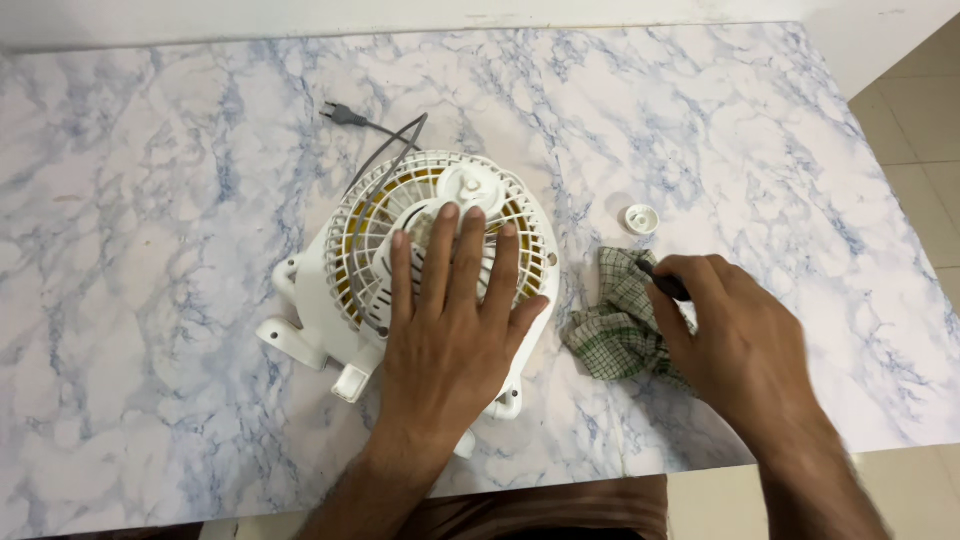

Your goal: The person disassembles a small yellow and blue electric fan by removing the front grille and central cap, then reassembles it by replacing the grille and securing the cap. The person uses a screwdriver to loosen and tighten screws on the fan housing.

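A: Status on the fan point(420, 250)?

B: White table fan, lying flat on the marble worktop point(150, 200), grille facing up. Sits centre, slightly left. Yellow blades show through the grille. Base and feet stick out at 7 o'clock of the housing.

A: Left hand point(450, 340)?

B: Palm down on the grille, fingers point(445, 250) spread wide and flat, tips just short of the round hub. Pressing on it, not gripping anything.

A: Right hand point(735, 345)?

B: At 3 o'clock of the fan, apart from it. Fingers curled tight round a thin dark tool point(665, 280); only its near end shows, rest is hidden in the fist. Cannot tell what kind of tool. Hand is slightly blurred.

A: Anything under it?

B: Green-and-white checked cloth point(615, 320), crumpled, lying between fan and right hand. The hand overlaps its right edge; the tool tip sits over the cloth's top corner.

A: Loose parts?

B: One small white round cap point(642, 218) on the worktop, at 12 o'clock of the cloth, near it but not touching.

A: Cord?

B: Grey cable point(390, 150) runs out from the fan's top at 11 o'clock, plug point(342, 114) lying free on the worktop.
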